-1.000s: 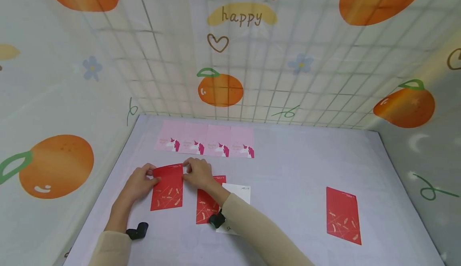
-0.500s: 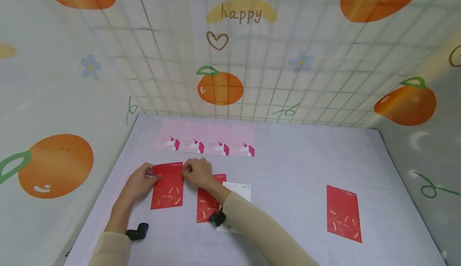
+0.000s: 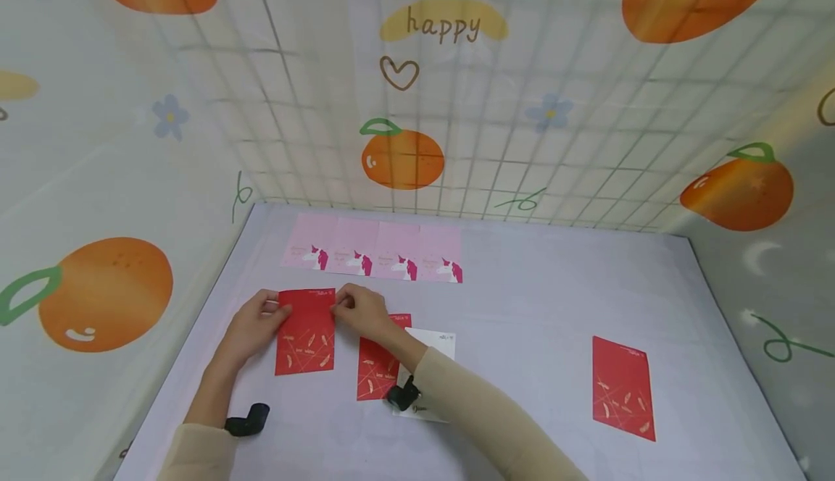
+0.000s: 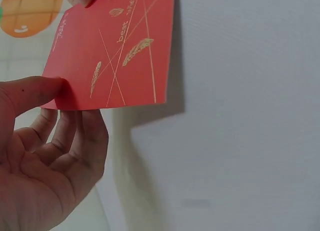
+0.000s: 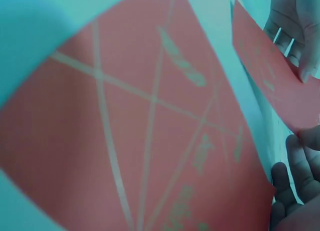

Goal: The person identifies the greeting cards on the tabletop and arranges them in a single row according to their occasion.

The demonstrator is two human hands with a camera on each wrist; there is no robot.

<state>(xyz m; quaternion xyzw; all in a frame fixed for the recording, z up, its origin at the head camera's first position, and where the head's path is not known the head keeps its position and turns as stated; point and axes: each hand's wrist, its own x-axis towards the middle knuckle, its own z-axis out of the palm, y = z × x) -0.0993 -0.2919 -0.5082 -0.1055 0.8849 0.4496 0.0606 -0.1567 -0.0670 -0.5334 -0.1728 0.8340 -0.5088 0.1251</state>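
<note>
A red card (image 3: 305,332) with gold wheat-ear prints and fine lines is held up between both hands in the head view. My left hand (image 3: 251,329) pinches its left edge, thumb on the printed face and fingers behind, as the left wrist view of the card (image 4: 107,56) shows. At the upper right edge, my right hand (image 3: 365,312) pinches it between thumb and fingers. The card's shadow falls on the white surface below. Under my right forearm lies a second red card (image 3: 377,372), partly covered, beside a white card (image 3: 430,343) with dark writing.
Several pink unicorn cards (image 3: 398,249) lie in a row toward the back of the table (image 3: 522,365). Another red card (image 3: 622,387) lies alone at the right. Cloth walls with orange prints enclose the back and sides.
Both hands have raised the top of the red card slightly, and its top edge now looks straighter. The cards on the table stay put; the head view has shifted a little.
</note>
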